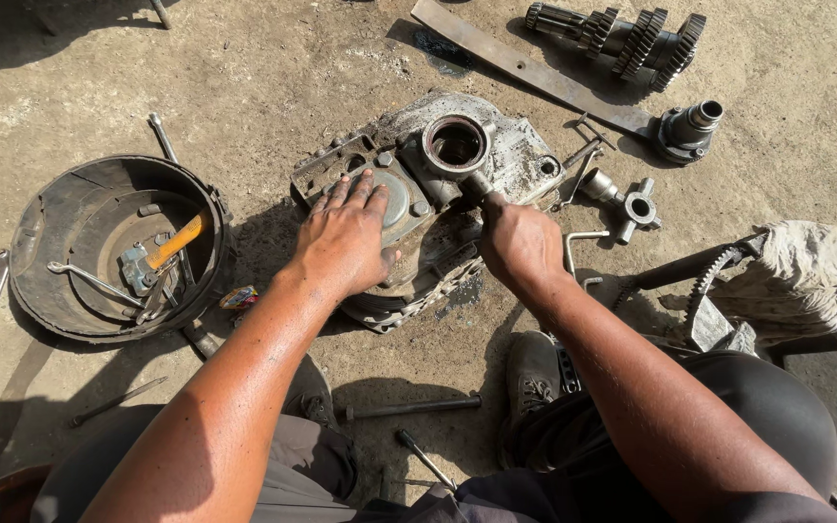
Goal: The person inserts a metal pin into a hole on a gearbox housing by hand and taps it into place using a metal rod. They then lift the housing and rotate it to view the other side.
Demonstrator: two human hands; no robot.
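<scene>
1. Head view: left hand [346,232] is pressing flat, fingers spread, on engine cover [418,194].
2. Right hand [515,242] is clamping a tool shaft [477,184] at the cover's round opening [456,143].
3. Cover is lying on ground between both hands; likely heavy, rigid, greasy; grip rim edges.
4. Gear shaft [632,39] is lying beyond.

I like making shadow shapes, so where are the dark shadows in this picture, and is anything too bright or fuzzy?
In the head view, hard sunlight throws dark shadows of the left hand and right hand onto the metal casing and the ground below it; the rag at the right looks washed out; the round tray holds deep shade inside; everything stays sharp, with edges slightly curved.
</scene>
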